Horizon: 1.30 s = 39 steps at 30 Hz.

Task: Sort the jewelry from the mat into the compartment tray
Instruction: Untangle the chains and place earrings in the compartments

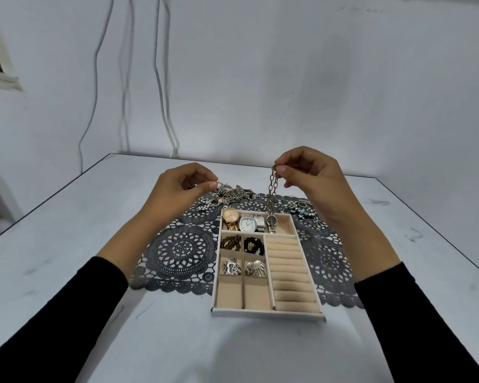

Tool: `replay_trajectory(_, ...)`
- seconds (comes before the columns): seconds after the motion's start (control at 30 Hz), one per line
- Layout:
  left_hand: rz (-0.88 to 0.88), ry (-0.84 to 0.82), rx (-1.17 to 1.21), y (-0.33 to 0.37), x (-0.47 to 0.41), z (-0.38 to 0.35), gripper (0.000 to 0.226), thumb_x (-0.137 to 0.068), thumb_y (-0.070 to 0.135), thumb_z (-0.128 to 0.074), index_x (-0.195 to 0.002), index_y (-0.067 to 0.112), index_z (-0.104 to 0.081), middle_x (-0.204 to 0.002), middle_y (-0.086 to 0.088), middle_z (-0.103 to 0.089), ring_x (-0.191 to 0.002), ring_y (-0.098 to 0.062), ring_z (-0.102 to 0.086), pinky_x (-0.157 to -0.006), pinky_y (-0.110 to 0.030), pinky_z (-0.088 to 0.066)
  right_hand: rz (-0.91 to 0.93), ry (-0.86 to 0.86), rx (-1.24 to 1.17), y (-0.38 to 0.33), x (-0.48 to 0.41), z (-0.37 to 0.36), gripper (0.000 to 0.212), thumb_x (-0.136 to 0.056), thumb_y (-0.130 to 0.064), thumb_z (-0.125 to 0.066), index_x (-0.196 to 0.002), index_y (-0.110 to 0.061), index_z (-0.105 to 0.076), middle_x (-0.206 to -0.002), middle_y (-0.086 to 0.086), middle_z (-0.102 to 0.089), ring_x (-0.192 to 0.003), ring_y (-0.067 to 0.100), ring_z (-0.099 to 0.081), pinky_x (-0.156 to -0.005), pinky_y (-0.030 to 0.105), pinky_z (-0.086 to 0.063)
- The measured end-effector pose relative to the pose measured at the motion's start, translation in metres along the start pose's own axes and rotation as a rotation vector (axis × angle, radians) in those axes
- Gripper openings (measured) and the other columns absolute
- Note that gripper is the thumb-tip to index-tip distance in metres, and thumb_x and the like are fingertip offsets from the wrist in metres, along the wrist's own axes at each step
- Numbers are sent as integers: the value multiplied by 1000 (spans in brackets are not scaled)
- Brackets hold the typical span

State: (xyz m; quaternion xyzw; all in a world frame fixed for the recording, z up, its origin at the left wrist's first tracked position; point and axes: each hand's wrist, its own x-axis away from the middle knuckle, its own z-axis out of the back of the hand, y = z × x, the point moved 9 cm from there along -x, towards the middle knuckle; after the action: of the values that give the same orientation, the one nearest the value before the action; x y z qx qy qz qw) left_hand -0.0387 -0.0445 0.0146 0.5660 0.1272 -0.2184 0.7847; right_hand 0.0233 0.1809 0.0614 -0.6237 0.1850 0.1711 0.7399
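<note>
Sleeves: your black sleeves point(53, 313) come in from the two near corners of the tabletop, with your forearms bare beyond them.
Tabletop: the tabletop point(67, 239) is pale grey and scuffed.
Tray: the tray point(266, 314) sits in the middle toward the near edge, its front wall just past the mat's near edge.
Mat: the dark lace mat point(183, 250) lies under the tray and reaches toward the far edge.
Right hand: your right hand point(310, 178) is raised above the tray's far end, thumb and forefinger clamped on the top of the chain.
Chain: the chain point(273, 186) hangs doubled from that pinch. Its low end is at the tray's far compartment, and you cannot tell whether it touches.
Left hand: your left hand point(177, 189) is over the mat's far left corner, thumb and forefinger pinching a strand of the pile.
Pile: the pile point(233, 193) of tangled chains lies along the mat's far edge.
Watches: four watches point(248, 223) lie side by side in the far compartment.
Beads: two bead bracelets point(228, 243) fill the two small compartments just nearer.
Silver pieces: two silver pieces point(255, 268) lie in the next pair of compartments.
Rings: loose rings point(313, 225) lie on the mat beside the tray's far right corner.
</note>
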Motion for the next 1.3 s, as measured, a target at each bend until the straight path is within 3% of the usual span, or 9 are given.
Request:
replay_trajectory(0.07,4,-2,27,3,8,-2,10,-84,17,-76,-93,14,-73,-85,0,-74,-80,-7,-69,-57,-19,-56,-11,-8,-7,3,7,-1,13,-84,0,-66,-88,-13,-67,-84,1,-69,-84,15,-63,-70,26,-50)
replay_trajectory(0.27,-5,-11,121,6,25,-8,9,-81,16,-78,-89,14,-74,-84,-5,-74,-79,-10,-68,-69,-17,-53,-67,-38,-27,21,24,-9,12,-83,2,-67,-88,-9,-67,-84,4,-69,-81,15,-61,-70,24,-50)
replay_trajectory(0.43,28,-10,148,-1,30,-8,8,-80,16,-78,-87,16,-74,-79,3,-74,-75,-4,-67,-61,-11,-49,-147,-70,-7,44,34,-19,12,-82,0,-68,-88,-10,-69,-82,0,-70,-79,12,-63,-71,22,-50)
replay_trajectory(0.57,30,-21,142,-4,31,-9,11,-79,17,-78,-88,15,-74,-87,-4,-75,-82,-11,-68,-76,-20,-54,-194,-106,29,58,38,-29,13,-82,0,-69,-88,-12,-69,-82,-2,-70,-80,8,-65,-76,20,-51)
replay_trajectory(0.7,37,-22,143,-5,32,-8,9,-80,16,-78,-89,15,-74,-81,4,-74,-78,-6,-67,-68,-14,-51,-193,-140,132,63,38,-35,9,-84,-2,-69,-89,-10,-69,-87,5,-68,-82,13,-62,-83,26,-52)
replay_trajectory(0.8,39,-17,135,-7,32,-9,11,-80,16,-78,-90,13,-74,-86,-3,-75,-81,-11,-67,-73,-16,-53,-198,-150,203,68,38,-35,9,-84,-4,-69,-88,-12,-69,-91,12,-69,-81,17,-59,-82,31,-53)
replay_trajectory(0.93,41,-19,134,-7,33,-11,11,-80,13,-77,-90,11,-74,-90,-12,-73,-82,-14,-66,-75,-18,-53,-194,-148,310,72,38,-30,9,-84,-6,-69,-88,-13,-69,-90,7,-70,-79,13,-60,-71,19,-51)
replay_trajectory(1.03,39,-27,136,-8,33,-12,10,-80,13,-77,-90,12,-74,-88,-9,-74,-82,-13,-66,-74,-16,-53,-200,-168,339,72,40,-24,9,-84,-5,-69,-87,-14,-69,-88,4,-70,-80,13,-61,-78,26,-53)
replay_trajectory(1.3,32,-34,134,-7,34,-14,9,-81,13,-77,-89,11,-74,-85,-4,-73,-79,-8,-66,-71,-14,-52,-257,-325,300,73,49,-38,10,-84,-2,-68,-90,-9,-69,-90,6,-70,-83,12,-64,-84,28,-54)
